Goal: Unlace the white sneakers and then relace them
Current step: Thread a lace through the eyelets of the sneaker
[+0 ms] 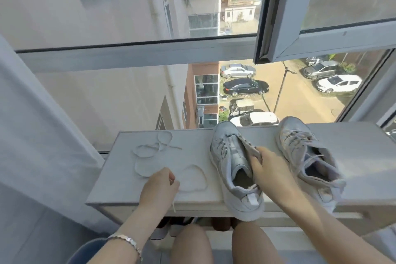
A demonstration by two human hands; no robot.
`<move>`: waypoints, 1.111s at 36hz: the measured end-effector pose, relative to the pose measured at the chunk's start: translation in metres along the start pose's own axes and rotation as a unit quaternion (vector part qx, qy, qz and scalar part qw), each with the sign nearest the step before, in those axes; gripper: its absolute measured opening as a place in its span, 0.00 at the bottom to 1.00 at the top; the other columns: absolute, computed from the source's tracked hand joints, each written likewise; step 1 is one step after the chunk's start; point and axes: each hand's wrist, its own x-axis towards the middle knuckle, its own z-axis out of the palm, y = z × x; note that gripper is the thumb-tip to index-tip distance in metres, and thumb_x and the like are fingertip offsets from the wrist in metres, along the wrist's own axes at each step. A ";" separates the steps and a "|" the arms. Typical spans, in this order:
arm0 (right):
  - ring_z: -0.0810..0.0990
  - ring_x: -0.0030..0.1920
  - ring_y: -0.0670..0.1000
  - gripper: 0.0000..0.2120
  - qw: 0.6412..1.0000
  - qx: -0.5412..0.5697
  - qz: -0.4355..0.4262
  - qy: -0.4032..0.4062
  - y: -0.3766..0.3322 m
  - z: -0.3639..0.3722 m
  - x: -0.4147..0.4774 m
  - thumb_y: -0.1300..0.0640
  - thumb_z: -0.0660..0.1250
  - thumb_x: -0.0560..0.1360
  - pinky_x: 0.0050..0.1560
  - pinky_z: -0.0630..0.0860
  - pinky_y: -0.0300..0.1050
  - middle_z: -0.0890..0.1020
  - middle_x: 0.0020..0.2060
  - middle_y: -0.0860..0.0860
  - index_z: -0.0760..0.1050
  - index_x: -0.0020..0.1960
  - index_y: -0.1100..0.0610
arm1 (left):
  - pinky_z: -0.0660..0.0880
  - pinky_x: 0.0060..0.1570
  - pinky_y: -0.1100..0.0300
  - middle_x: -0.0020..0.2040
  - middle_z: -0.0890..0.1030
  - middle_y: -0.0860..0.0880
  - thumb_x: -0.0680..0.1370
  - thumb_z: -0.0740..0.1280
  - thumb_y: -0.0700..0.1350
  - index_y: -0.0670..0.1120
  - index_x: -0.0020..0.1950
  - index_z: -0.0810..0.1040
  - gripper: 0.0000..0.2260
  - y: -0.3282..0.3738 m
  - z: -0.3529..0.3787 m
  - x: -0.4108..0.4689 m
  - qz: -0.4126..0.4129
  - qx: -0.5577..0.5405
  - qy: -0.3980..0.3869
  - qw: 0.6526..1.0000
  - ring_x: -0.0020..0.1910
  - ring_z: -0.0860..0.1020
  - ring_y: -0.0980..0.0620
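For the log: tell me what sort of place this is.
Probably an upper-floor flat, at a window ledge: parked cars far below, an open window sash above, a curtain on the left.

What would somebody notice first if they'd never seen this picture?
Probably the white sneaker in the middle of the ledge, its tongue gripped by the right hand, with a laced sneaker to its right. Next comes the loose lace curling over the ledge's left side, pinched in the left hand. Through the window, parked cars sit far below.
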 end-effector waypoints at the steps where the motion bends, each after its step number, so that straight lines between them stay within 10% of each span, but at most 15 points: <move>1: 0.78 0.41 0.55 0.09 1.000 -0.005 -0.002 -0.004 0.001 -0.001 -0.001 0.55 0.56 0.79 0.40 0.72 0.48 0.80 0.40 0.54 0.73 0.52 0.57 | 0.72 0.49 0.59 0.50 0.77 0.49 0.79 0.62 0.45 0.46 0.50 0.73 0.04 0.000 0.000 0.000 0.002 0.001 0.004 1.000 0.50 0.75 0.51; 7: 0.67 0.65 0.49 0.23 0.988 -0.055 -0.131 0.055 -0.009 -0.013 -0.006 0.56 0.63 0.77 0.59 0.61 0.35 0.70 0.64 0.51 0.64 0.71 0.55 | 0.71 0.39 0.68 0.40 0.78 0.56 0.77 0.65 0.44 0.52 0.41 0.75 0.06 0.023 -0.016 -0.013 0.072 -0.140 0.073 0.985 0.41 0.76 0.56; 13: 0.63 0.60 0.34 0.26 0.951 -0.011 -0.297 -0.088 -0.047 -0.018 -0.013 0.57 0.61 0.78 0.57 0.53 0.20 0.65 0.58 0.37 0.57 0.73 0.48 | 0.72 0.41 0.71 0.39 0.79 0.54 0.75 0.68 0.39 0.57 0.40 0.78 0.12 0.080 -0.043 -0.038 0.256 -0.310 0.040 0.915 0.39 0.78 0.60; 16: 0.73 0.39 0.34 0.17 0.951 0.074 -0.265 -0.142 -0.055 -0.022 -0.014 0.59 0.56 0.80 0.42 0.68 0.25 0.75 0.39 0.35 0.66 0.67 0.49 | 0.74 0.41 0.68 0.37 0.82 0.54 0.74 0.70 0.37 0.55 0.40 0.79 0.12 0.090 -0.045 -0.039 0.267 -0.372 0.054 0.887 0.37 0.80 0.59; 21: 0.66 0.25 0.43 0.12 0.961 0.200 -0.164 -0.100 -0.043 -0.033 -0.005 0.56 0.57 0.80 0.28 0.64 0.38 0.71 0.23 0.41 0.76 0.42 0.49 | 0.73 0.48 0.71 0.46 0.81 0.59 0.72 0.69 0.49 0.57 0.51 0.74 0.09 0.091 -0.030 -0.030 0.195 -0.436 -0.032 0.878 0.46 0.79 0.64; 24: 0.63 0.24 0.44 0.16 0.957 0.263 -0.108 -0.054 -0.035 -0.047 0.004 0.51 0.57 0.79 0.27 0.61 0.37 0.68 0.22 0.43 0.73 0.35 0.54 | 0.71 0.51 0.71 0.55 0.77 0.59 0.72 0.67 0.53 0.62 0.54 0.69 0.13 0.091 -0.013 -0.029 0.207 -0.357 -0.136 0.901 0.52 0.76 0.64; 31: 0.65 0.24 0.48 0.12 0.976 0.211 -0.036 0.036 -0.015 -0.094 0.039 0.59 0.59 0.79 0.26 0.62 0.39 0.73 0.25 0.50 0.78 0.41 0.57 | 0.71 0.42 0.72 0.47 0.77 0.58 0.75 0.69 0.46 0.61 0.51 0.74 0.10 0.090 -0.008 -0.016 0.216 -0.346 -0.092 0.908 0.37 0.72 0.63; 40: 0.64 0.26 0.49 0.13 0.992 0.098 0.036 -0.068 -0.010 -0.085 0.057 0.66 0.58 0.76 0.25 0.62 0.37 0.73 0.27 0.51 0.80 0.41 0.62 | 0.61 0.60 0.62 0.70 0.66 0.50 0.77 0.65 0.48 0.47 0.72 0.65 0.24 0.119 0.004 0.016 0.126 -0.212 -0.047 0.968 0.68 0.66 0.53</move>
